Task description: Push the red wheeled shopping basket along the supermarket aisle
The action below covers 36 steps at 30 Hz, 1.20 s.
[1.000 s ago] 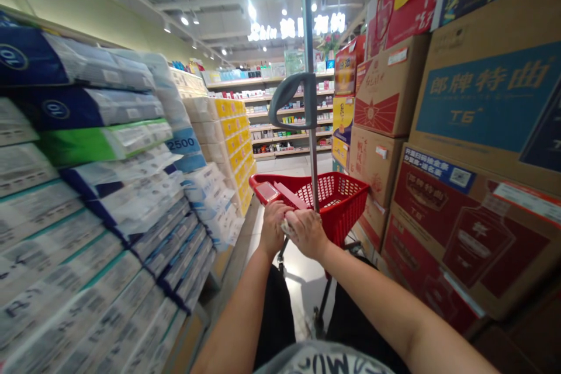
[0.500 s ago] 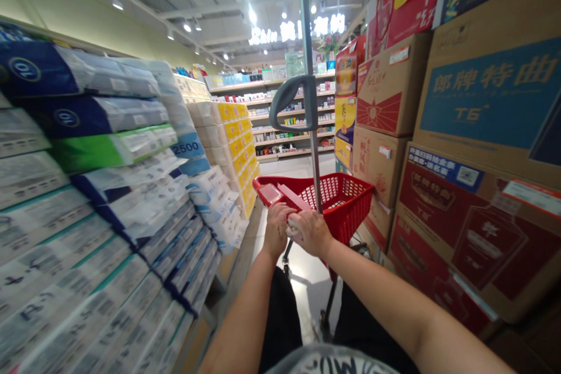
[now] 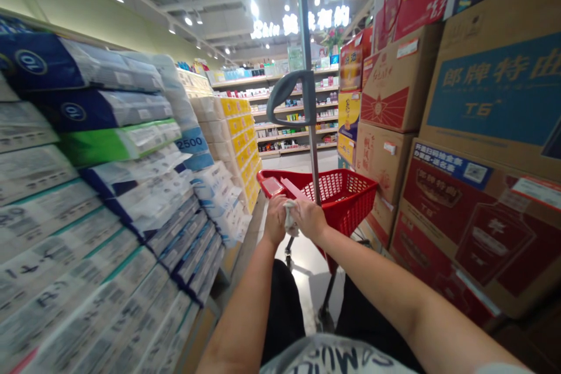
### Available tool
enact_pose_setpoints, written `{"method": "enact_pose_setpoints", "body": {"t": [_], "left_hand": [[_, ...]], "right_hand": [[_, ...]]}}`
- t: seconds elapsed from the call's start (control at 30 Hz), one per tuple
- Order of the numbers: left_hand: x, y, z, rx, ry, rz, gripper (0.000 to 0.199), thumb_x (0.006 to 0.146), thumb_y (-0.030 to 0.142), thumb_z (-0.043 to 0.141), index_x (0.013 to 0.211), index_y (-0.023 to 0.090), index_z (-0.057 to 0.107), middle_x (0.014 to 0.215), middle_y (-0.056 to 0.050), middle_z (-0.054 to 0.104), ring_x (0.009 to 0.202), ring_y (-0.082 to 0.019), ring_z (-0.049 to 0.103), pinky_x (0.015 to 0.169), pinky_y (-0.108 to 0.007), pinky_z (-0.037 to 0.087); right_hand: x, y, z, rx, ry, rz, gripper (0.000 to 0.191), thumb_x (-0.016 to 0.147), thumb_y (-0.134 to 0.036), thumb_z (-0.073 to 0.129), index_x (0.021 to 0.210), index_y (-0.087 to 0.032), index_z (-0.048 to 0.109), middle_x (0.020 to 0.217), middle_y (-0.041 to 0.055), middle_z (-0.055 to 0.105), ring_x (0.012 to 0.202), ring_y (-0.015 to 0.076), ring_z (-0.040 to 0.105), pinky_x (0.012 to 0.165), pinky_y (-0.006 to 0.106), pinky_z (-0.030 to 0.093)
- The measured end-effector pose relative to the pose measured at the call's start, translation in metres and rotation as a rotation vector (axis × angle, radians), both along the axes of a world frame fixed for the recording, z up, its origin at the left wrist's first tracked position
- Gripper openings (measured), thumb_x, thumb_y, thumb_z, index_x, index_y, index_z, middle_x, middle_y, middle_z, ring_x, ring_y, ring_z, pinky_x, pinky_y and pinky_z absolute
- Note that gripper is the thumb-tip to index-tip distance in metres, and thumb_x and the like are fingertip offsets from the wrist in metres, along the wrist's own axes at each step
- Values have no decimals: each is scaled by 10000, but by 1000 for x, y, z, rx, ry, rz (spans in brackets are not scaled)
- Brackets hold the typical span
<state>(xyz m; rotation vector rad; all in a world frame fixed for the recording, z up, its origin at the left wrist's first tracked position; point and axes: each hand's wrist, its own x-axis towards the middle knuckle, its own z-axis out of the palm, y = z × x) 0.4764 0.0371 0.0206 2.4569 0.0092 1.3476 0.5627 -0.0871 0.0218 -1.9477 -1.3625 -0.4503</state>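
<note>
In front of me stands a red shopping cart point(image 3: 350, 210) with a perforated plastic basket. My left hand point(image 3: 274, 219) is closed on its handle, just behind a red framed panel point(image 3: 272, 187). Beside it my right hand point(image 3: 310, 221) is closed at the handle too, with a crumpled white cloth point(image 3: 290, 219) bunched at its fingers, between the two hands. Part of the handle bar is hidden under my fingers. A metal pole point(image 3: 314, 155) with a grey loop grip point(image 3: 291, 99) rises in front of the basket.
Stacked tissue packs point(image 3: 87, 187) line the left side, with yellow-and-white packs point(image 3: 236, 140) farther along. Cardboard cartons point(image 3: 473, 187) are piled high on the right, close to the basket. Stocked shelves point(image 3: 298, 111) cross the far end beyond the pale floor.
My view has shifted slightly, and the cart sits a little farther right and higher in it. More of the white cloth shows between my hands, hanging lower.
</note>
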Motion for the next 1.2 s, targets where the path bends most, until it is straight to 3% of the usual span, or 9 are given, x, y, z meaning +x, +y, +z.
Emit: {"method": "enact_pose_setpoints", "body": {"t": [0.23,0.4,0.47,0.6,0.67,0.8,1.0,1.1,1.2], "left_hand": [[-7,-1,2,-31,21,14,491,991,436,229,928,208,659,1000,-85,638,1125,-225,532,1042,-465,394],[-12,-4,0,-20,-27,4,511,997,426,205,925,197,656,982,-88,644,1092,-223,544,1038,-469,390],[-14,-3,-1,-10,-28,-15,491,994,430,230,930,193,655,991,-92,643,1093,-223,544,1038,-465,394],[-18,7,4,-3,28,-21,480,998,364,210,920,199,653,1019,-82,647,1130,-207,540,1036,-446,410],[-20,13,9,-17,68,1,469,994,328,216,882,205,654,1030,-67,654,1141,-197,543,1024,-431,426],[-18,12,21,38,179,134,415,973,302,302,777,209,655,956,-69,676,1065,-221,586,952,-432,463],[-11,-27,23,216,230,340,290,935,381,470,828,233,695,849,-82,681,911,-283,587,938,-555,385],[-8,-29,21,203,241,354,307,929,403,493,787,237,710,773,-59,669,851,-267,579,952,-563,360],[-5,-17,18,184,218,343,296,913,402,524,755,238,712,737,-46,654,835,-256,570,957,-546,354]], "right_hand": [[-4,-3,-19,131,-326,96,370,905,-342,527,1237,-182,558,1119,114,620,1039,237,535,943,367,382],[-12,1,-5,16,-88,25,292,946,-368,458,1095,-173,616,955,80,669,882,198,604,820,312,456],[-16,1,-7,54,-103,45,299,956,-330,439,1141,-166,609,1017,90,672,942,200,611,875,326,461],[-6,-11,-43,177,-355,172,430,941,-194,453,1370,-190,481,1353,112,536,1313,235,426,1102,425,341],[10,-22,-66,186,-416,196,467,936,-127,427,1393,-222,464,1414,86,489,1389,227,331,1137,445,316],[49,-45,-101,102,-430,306,507,913,-62,408,1369,-264,502,1367,36,547,1353,195,400,1133,425,364],[67,-67,-152,-145,-327,314,547,859,-37,420,1355,-244,525,1345,45,566,1281,200,493,1066,375,452],[60,-63,-157,-89,-287,292,479,890,-64,425,1304,-254,573,1312,48,594,1265,197,508,1033,371,486],[53,-50,-139,61,-274,243,358,935,-127,450,1241,-211,615,1267,79,618,1243,210,517,1053,401,464]]}}
